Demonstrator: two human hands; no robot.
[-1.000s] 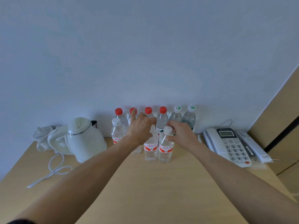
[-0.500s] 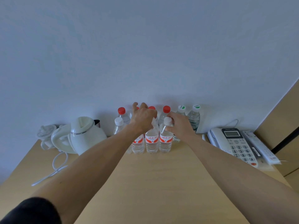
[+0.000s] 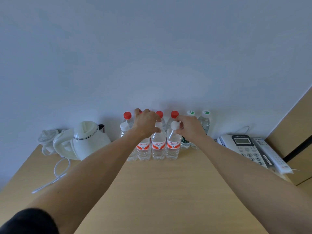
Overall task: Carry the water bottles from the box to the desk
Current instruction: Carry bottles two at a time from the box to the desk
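Several clear water bottles stand in two rows at the back of the wooden desk (image 3: 168, 191). The front row has white caps and red labels. My left hand (image 3: 146, 123) grips the neck of one front-row bottle (image 3: 158, 146), and another bottle (image 3: 143, 148) stands under its wrist. My right hand (image 3: 190, 126) pinches the neck of the rightmost front-row bottle (image 3: 173, 146), just below its cap. Both held bottles stand upright on the desk. Behind them are red-capped bottles (image 3: 127, 116) and two green-and-white-capped bottles (image 3: 204, 120). No box is in view.
A white electric kettle (image 3: 89, 139) stands at the left with its cord (image 3: 57, 173) trailing forward. A desk telephone (image 3: 244, 147) and a remote control (image 3: 271, 154) lie at the right. A wooden cabinet (image 3: 297, 125) borders the right edge. The wall is right behind the bottles.
The two held bottles have moved back into line with the front row. Both hands stay on the bottle necks. The view has tilted slightly.
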